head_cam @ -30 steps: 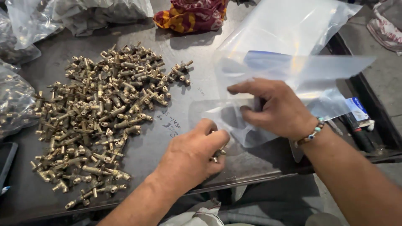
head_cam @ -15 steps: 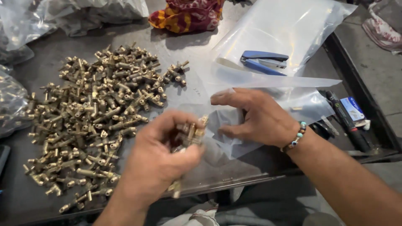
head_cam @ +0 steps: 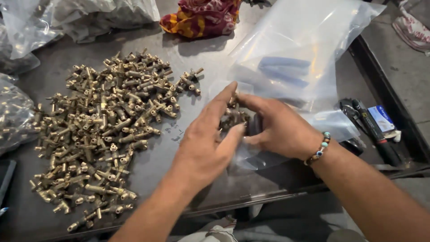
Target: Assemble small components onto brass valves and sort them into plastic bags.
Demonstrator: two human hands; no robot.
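Note:
A big heap of brass fittings [head_cam: 101, 130] covers the left half of the dark metal table [head_cam: 188, 49]. My left hand [head_cam: 210, 143] is at the mouth of a small clear plastic bag [head_cam: 327, 123], fingers around a bunch of brass fittings [head_cam: 233, 117] that sit between both hands. My right hand [head_cam: 280, 127], with a beaded bracelet on its wrist, grips the bag's edge. Whether the fittings are inside the bag is hard to tell.
A stack of larger clear bags [head_cam: 304, 45] lies behind my hands, over a blue stapler [head_cam: 284, 71]. A red and yellow cloth [head_cam: 201, 18] lies at the back. Filled plastic bags [head_cam: 15, 116] stand at the left. Black hand tools [head_cam: 371, 130] lie at the right edge.
My left hand lifted a handful of fittings off the table and carried it right to the small bag in my right hand. The larger bags now cover the stapler.

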